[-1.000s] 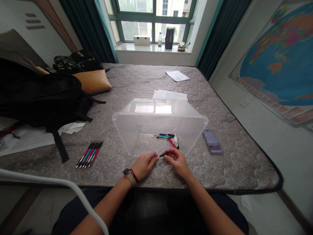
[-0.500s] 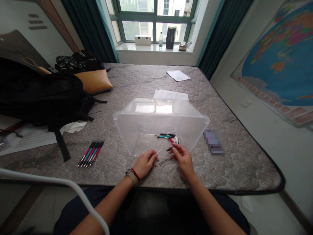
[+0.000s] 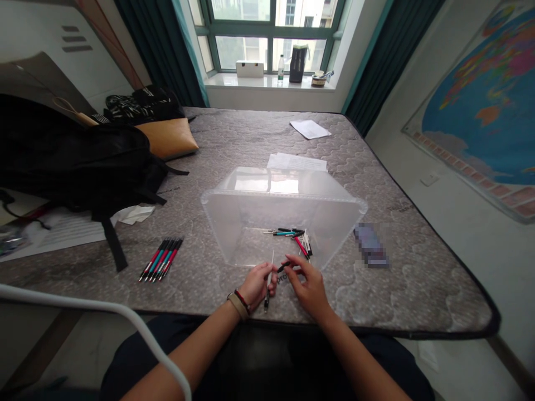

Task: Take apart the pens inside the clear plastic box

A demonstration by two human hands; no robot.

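Swung toward the frame's top since earlier, a pen point(image 3: 266, 302) was gripped by the left hand point(image 3: 255, 287), lower centre; beside it, the right hand point(image 3: 308, 284) pinched a black piece point(image 3: 283, 267).

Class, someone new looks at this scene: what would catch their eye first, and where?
Probably the clear plastic box on its side at the centre, pen pieces inside, just beyond the left hand and right hand. Then the bright world map on the right wall and the black backpack at left.
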